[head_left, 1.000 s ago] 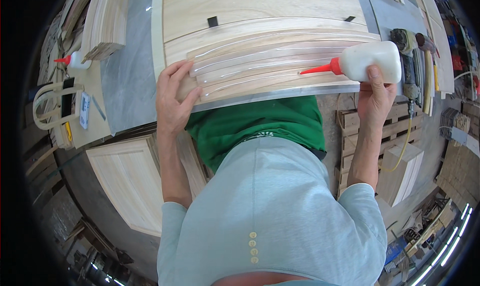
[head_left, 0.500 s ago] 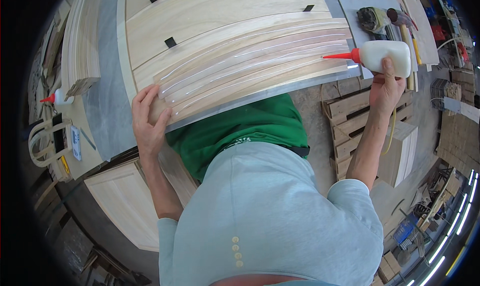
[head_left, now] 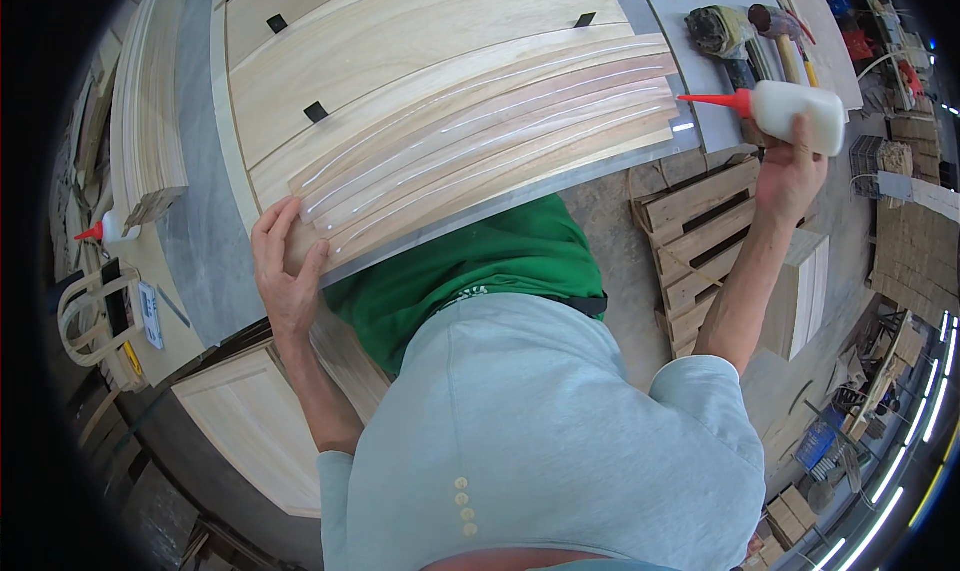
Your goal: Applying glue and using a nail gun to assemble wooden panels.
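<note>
My right hand (head_left: 792, 176) is wrapped round a white glue bottle (head_left: 798, 114) with a red cap and long red nozzle. It is held nearly level, the nozzle tip just off the right ends of several pale wooden strips (head_left: 500, 158). Those strips lie side by side along the table's near edge, with thin white lines of glue running lengthwise on them. At their left ends my left hand (head_left: 284, 271) grips, its thumb on the nearest strip and its fingers bent over the farther ones.
Beyond the strips lies a wooden panel (head_left: 430, 46) bearing small black pieces (head_left: 316, 112). A stack of boards (head_left: 148, 121) and a second red-capped bottle (head_left: 118, 228) are at left. A hammer (head_left: 780, 31) and a tape-wrapped tool (head_left: 715, 33) lie far right. Below stands a wooden pallet (head_left: 690, 241).
My right hand has carried the glue bottle rightward, so its nozzle has gone from over the nearest strip's end to just past it. My left hand stays at the strips' left ends.
</note>
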Action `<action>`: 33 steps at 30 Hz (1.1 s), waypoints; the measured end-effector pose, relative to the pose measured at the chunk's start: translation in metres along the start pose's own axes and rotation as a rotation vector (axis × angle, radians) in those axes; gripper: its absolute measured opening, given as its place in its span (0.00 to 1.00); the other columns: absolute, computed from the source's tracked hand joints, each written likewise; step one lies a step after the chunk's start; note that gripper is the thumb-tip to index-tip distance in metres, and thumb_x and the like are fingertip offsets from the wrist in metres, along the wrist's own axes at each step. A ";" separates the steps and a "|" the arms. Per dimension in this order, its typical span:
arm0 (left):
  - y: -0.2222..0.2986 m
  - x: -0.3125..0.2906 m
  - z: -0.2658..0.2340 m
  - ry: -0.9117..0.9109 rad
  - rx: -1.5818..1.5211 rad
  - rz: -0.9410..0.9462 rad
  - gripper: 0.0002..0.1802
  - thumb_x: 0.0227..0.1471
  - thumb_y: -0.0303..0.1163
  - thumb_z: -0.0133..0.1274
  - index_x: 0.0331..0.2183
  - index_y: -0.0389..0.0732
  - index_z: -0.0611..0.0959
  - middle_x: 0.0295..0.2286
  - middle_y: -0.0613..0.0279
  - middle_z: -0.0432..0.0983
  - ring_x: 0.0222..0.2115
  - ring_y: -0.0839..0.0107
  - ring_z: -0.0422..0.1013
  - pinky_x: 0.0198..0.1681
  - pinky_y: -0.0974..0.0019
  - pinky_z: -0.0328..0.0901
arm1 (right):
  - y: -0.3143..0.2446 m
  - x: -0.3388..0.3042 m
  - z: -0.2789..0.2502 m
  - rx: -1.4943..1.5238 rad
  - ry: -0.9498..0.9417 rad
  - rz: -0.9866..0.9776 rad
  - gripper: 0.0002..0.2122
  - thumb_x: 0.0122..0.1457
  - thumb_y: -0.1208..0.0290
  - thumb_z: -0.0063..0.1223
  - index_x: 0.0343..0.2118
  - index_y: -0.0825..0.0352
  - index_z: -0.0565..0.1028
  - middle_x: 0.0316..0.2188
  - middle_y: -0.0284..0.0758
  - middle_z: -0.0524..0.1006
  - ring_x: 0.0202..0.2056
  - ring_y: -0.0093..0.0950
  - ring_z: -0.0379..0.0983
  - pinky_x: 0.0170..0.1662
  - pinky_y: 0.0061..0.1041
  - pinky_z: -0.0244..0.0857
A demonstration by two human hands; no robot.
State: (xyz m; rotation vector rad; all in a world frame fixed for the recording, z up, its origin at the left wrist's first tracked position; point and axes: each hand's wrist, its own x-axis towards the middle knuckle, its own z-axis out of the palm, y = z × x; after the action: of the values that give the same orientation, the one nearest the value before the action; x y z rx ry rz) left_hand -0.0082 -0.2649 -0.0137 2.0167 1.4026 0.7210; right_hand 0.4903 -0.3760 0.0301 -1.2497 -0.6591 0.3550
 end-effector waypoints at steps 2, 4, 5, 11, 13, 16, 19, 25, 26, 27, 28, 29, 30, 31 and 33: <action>0.001 0.002 0.000 0.001 -0.002 -0.002 0.30 0.38 0.21 0.57 0.48 0.41 0.75 0.47 0.59 0.66 0.49 0.63 0.62 0.54 0.64 0.57 | -0.017 0.005 -0.001 0.174 0.034 0.030 0.19 0.58 0.68 0.52 0.50 0.71 0.65 0.42 0.41 0.73 0.41 0.35 0.74 0.43 0.36 0.72; -0.001 0.000 -0.002 -0.002 -0.003 0.008 0.30 0.38 0.20 0.57 0.48 0.41 0.75 0.47 0.58 0.66 0.49 0.62 0.62 0.54 0.64 0.57 | -0.028 0.014 -0.004 0.205 0.052 0.021 0.20 0.58 0.67 0.52 0.51 0.70 0.64 0.44 0.41 0.72 0.44 0.37 0.72 0.45 0.39 0.70; -0.004 0.000 -0.001 -0.004 0.000 0.019 0.30 0.37 0.20 0.57 0.48 0.41 0.75 0.47 0.58 0.66 0.49 0.62 0.62 0.54 0.63 0.57 | -0.034 0.021 -0.006 0.238 0.069 0.014 0.21 0.59 0.65 0.51 0.52 0.69 0.63 0.45 0.42 0.72 0.47 0.39 0.70 0.48 0.42 0.69; -0.003 0.001 -0.005 -0.004 0.020 0.017 0.32 0.36 0.20 0.56 0.49 0.40 0.74 0.49 0.57 0.66 0.51 0.60 0.62 0.55 0.62 0.56 | -0.059 0.099 0.013 0.111 -0.163 -0.008 0.24 0.58 0.62 0.52 0.54 0.68 0.62 0.47 0.42 0.71 0.49 0.39 0.69 0.48 0.37 0.68; -0.002 0.002 -0.005 -0.015 0.028 0.020 0.32 0.36 0.21 0.56 0.49 0.40 0.74 0.51 0.57 0.66 0.52 0.59 0.61 0.56 0.62 0.55 | -0.063 0.128 0.035 -0.718 -0.272 -0.144 0.24 0.55 0.59 0.54 0.50 0.70 0.66 0.39 0.40 0.75 0.39 0.32 0.75 0.40 0.28 0.69; -0.001 0.004 -0.004 -0.028 0.030 0.034 0.32 0.36 0.21 0.56 0.50 0.40 0.73 0.52 0.57 0.65 0.53 0.59 0.60 0.57 0.61 0.54 | -0.043 0.168 0.069 -1.334 -0.459 -0.319 0.26 0.47 0.59 0.59 0.48 0.66 0.69 0.32 0.41 0.77 0.34 0.34 0.76 0.38 0.31 0.67; 0.001 0.002 -0.006 -0.033 0.048 0.038 0.32 0.37 0.22 0.56 0.50 0.39 0.73 0.53 0.57 0.64 0.53 0.58 0.60 0.57 0.61 0.53 | -0.013 0.189 0.104 -1.910 -0.776 -0.325 0.19 0.46 0.62 0.56 0.43 0.63 0.73 0.34 0.44 0.78 0.37 0.41 0.75 0.41 0.38 0.67; 0.002 0.003 -0.005 -0.057 0.053 0.016 0.33 0.36 0.21 0.56 0.50 0.39 0.72 0.53 0.56 0.65 0.54 0.59 0.59 0.58 0.61 0.53 | 0.070 0.208 0.116 -2.190 -0.810 -0.430 0.13 0.47 0.68 0.53 0.38 0.63 0.76 0.37 0.42 0.78 0.39 0.42 0.75 0.42 0.43 0.66; 0.003 0.004 -0.005 -0.070 0.052 0.010 0.33 0.36 0.21 0.56 0.51 0.39 0.72 0.53 0.56 0.65 0.54 0.59 0.59 0.58 0.61 0.53 | 0.072 0.209 0.120 -2.184 -0.819 -0.426 0.13 0.47 0.68 0.53 0.38 0.63 0.76 0.37 0.42 0.78 0.39 0.42 0.75 0.42 0.43 0.66; 0.003 0.003 -0.006 -0.079 0.055 0.000 0.33 0.36 0.21 0.56 0.51 0.39 0.72 0.53 0.56 0.65 0.54 0.59 0.59 0.58 0.61 0.53 | 0.070 0.208 0.123 -2.173 -0.827 -0.534 0.12 0.48 0.69 0.53 0.37 0.63 0.77 0.37 0.41 0.78 0.39 0.42 0.75 0.42 0.42 0.66; 0.003 0.003 -0.006 -0.073 0.049 -0.008 0.34 0.36 0.21 0.56 0.51 0.39 0.72 0.53 0.56 0.65 0.54 0.59 0.59 0.58 0.61 0.53 | 0.067 0.207 0.125 -2.160 -0.832 -0.638 0.11 0.49 0.69 0.52 0.36 0.64 0.77 0.37 0.41 0.78 0.38 0.42 0.74 0.43 0.42 0.66; 0.003 0.004 -0.005 -0.070 0.041 -0.014 0.34 0.36 0.21 0.56 0.51 0.38 0.72 0.53 0.56 0.65 0.54 0.58 0.59 0.58 0.60 0.53 | 0.068 0.205 0.124 -2.146 -0.835 -0.739 0.11 0.50 0.69 0.51 0.36 0.64 0.77 0.37 0.41 0.78 0.38 0.43 0.74 0.43 0.41 0.66; 0.004 0.006 -0.005 -0.063 0.034 -0.018 0.34 0.36 0.21 0.56 0.51 0.38 0.72 0.53 0.56 0.65 0.54 0.58 0.59 0.58 0.60 0.53 | 0.070 0.205 0.120 -2.146 -0.844 -0.727 0.11 0.50 0.69 0.51 0.36 0.64 0.77 0.37 0.41 0.78 0.38 0.43 0.74 0.43 0.41 0.66; 0.005 0.007 -0.006 -0.075 0.035 -0.020 0.34 0.36 0.21 0.56 0.51 0.38 0.72 0.53 0.56 0.65 0.54 0.58 0.59 0.58 0.60 0.53 | 0.071 0.205 0.114 -1.893 -0.789 -0.880 0.12 0.51 0.68 0.51 0.39 0.63 0.76 0.39 0.41 0.77 0.41 0.41 0.73 0.45 0.38 0.65; 0.004 0.009 -0.006 -0.062 0.078 0.009 0.34 0.36 0.21 0.56 0.51 0.38 0.72 0.53 0.55 0.65 0.54 0.58 0.59 0.58 0.60 0.53 | 0.070 0.186 0.119 -1.624 -0.740 -1.014 0.13 0.53 0.67 0.51 0.41 0.62 0.76 0.40 0.41 0.76 0.45 0.40 0.71 0.48 0.34 0.63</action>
State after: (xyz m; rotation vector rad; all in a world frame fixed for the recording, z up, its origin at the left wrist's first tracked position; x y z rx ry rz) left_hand -0.0070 -0.2565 -0.0061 2.0883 1.4070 0.6100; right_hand 0.5642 -0.1569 0.0329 -1.9898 -2.3520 -0.8268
